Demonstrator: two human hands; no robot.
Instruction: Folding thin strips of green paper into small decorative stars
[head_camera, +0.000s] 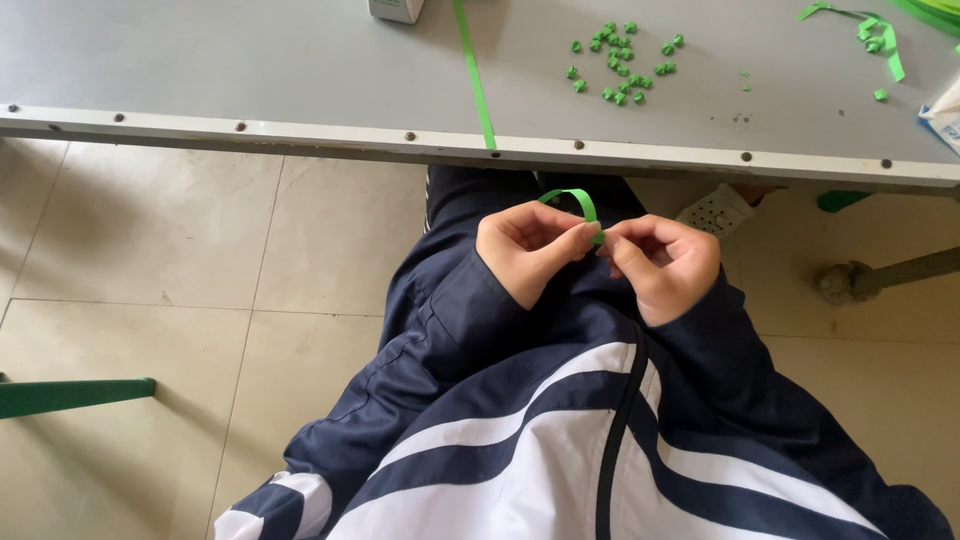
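Biggest thing in our view is the beige tiled floor (130, 300), filling most of the lower frame, with a green bar (70, 395) poking in low at the left edge. Above it runs the grey counter (250, 70), its pale front edge dotted with screws. Then there's our navy jacket (520, 430) with the white stripes, taking up the bottom middle, sleeves coming up toward the counter edge. Our left hand (528, 250) and right hand (665, 265) sit just below that edge, over our lap, pressed close together with fingertips meeting. Both are pinching one green paper strip (578, 203), which arches up in a small loop above the left hand and comes down into the pinch between the two. We can't really tell how the strip is folded inside the fingers, they cover it. Up on the counter, a long green strip (474, 75) lies running from the far side to the front edge. Right of it is a scattered bunch of tiny folded green stars (620, 65), well apart from our hands. A curled green scrap (880, 35) lies near the top right corner.
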